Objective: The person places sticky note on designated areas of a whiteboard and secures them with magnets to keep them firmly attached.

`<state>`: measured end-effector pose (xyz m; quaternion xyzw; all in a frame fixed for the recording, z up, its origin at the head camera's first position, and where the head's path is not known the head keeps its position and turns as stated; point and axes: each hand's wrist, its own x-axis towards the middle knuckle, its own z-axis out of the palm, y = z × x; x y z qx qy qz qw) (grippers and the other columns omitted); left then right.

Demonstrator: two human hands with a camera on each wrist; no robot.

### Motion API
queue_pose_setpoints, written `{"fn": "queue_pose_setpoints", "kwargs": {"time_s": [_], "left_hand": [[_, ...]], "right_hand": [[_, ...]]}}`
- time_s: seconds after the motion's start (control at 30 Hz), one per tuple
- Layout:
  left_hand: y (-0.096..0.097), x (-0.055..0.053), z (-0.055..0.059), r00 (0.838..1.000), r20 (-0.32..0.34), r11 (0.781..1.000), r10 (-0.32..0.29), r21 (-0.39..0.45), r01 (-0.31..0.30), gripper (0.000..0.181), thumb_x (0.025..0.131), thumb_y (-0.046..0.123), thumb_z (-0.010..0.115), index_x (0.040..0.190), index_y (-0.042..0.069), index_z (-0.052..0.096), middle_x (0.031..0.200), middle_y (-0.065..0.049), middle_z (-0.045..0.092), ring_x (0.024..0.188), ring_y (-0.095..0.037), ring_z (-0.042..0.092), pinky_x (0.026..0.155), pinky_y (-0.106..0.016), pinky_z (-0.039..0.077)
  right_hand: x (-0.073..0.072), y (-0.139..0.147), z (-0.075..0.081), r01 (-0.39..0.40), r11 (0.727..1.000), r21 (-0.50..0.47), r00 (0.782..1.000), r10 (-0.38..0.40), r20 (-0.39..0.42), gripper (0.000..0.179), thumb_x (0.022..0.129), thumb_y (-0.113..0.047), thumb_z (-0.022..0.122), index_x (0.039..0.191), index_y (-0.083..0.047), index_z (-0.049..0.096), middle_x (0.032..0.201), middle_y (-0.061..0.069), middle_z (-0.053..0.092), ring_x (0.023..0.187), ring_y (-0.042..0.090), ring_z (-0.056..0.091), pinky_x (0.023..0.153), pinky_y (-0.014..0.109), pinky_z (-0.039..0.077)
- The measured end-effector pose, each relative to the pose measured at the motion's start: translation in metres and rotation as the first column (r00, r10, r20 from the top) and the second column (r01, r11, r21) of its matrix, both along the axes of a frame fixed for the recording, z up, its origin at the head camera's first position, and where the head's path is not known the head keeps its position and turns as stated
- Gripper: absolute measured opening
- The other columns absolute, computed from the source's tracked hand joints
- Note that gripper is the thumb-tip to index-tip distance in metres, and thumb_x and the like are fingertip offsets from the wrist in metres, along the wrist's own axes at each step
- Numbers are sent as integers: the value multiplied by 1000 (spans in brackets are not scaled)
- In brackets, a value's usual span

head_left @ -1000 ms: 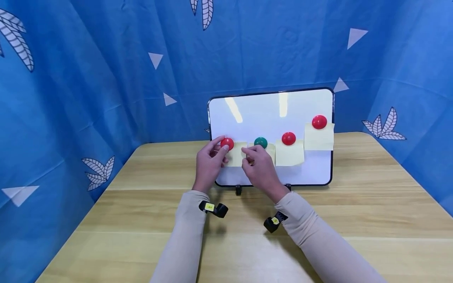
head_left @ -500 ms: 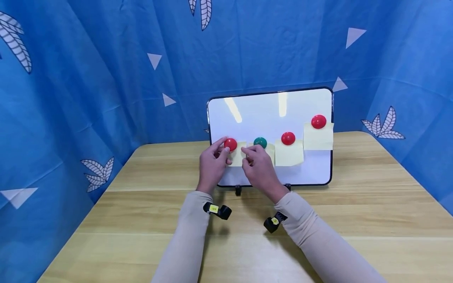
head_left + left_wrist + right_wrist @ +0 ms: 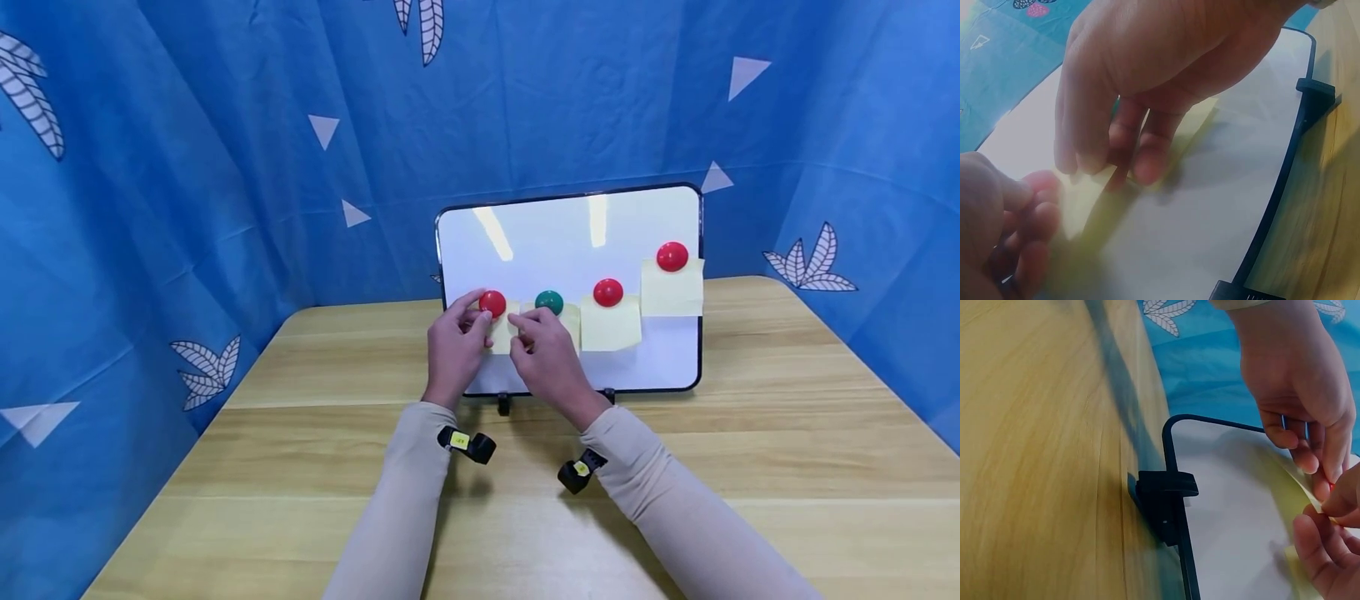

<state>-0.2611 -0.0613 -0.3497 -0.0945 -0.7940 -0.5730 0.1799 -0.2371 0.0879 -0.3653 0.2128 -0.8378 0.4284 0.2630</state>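
Observation:
In the head view my left hand holds a round red magnet between thumb and forefinger, against the whiteboard. The magnet sits at the top of the leftmost pale yellow sticky note. My right hand pinches that note by its upper right edge. Both hands come close together in the left wrist view, where the yellow note lifts away from the board. In the right wrist view my left hand mostly hides the red magnet.
Right of the hands are a green magnet on a partly covered note, then a red magnet on a second note and another red one higher up. Black feet support the board on the wooden table. A blue curtain hangs behind.
My left hand has slid slightly right with the red magnet, onto the note's top middle. The right hand keeps its place at the note's edge.

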Motion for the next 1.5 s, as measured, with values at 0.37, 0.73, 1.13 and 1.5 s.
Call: {"fn": "queue_pose_setpoints", "kwargs": {"time_s": [0.37, 0.73, 1.13, 1.5], "left_hand": [[0, -5, -1, 999, -20, 999, 28, -19, -28, 37, 98, 19, 67, 135, 21, 64, 95, -1, 69, 68, -18, 64, 65, -30, 57], [2, -6, 0, 999, -25, 999, 44, 0, -44, 36, 98, 19, 67, 133, 20, 64, 92, -2, 68, 65, -19, 64, 63, -30, 57], [5, -5, 6, 996, 59, 997, 63, 46, -66, 33, 96, 21, 70, 128, 21, 65, 93, -1, 72, 61, -20, 67, 62, -31, 57], [6, -6, 3, 997, 54, 996, 61, 67, -65, 31, 96, 19, 69, 127, 19, 65, 87, -1, 72, 58, -19, 67, 62, -31, 57]], "right_hand": [[0, 0, 1, 8, 1000, -3, 1000, -8, -6, 35, 92, 2, 65, 127, 5, 65, 108, 14, 58, 83, 17, 59, 70, 28, 57], [-1, -1, -2, 10, 1000, 4, 1000, -10, -12, 36, 91, 2, 67, 127, 5, 65, 108, 13, 57, 83, 18, 61, 71, 29, 58], [-1, -1, -2, 18, 1000, 4, 999, -18, -28, 36, 91, 3, 67, 127, 6, 65, 110, 14, 57, 83, 19, 63, 72, 29, 58], [-2, -2, -3, 16, 1000, 6, 1000, -16, -12, 35, 92, 1, 65, 127, 5, 65, 109, 14, 56, 83, 18, 62, 71, 29, 57]]}}
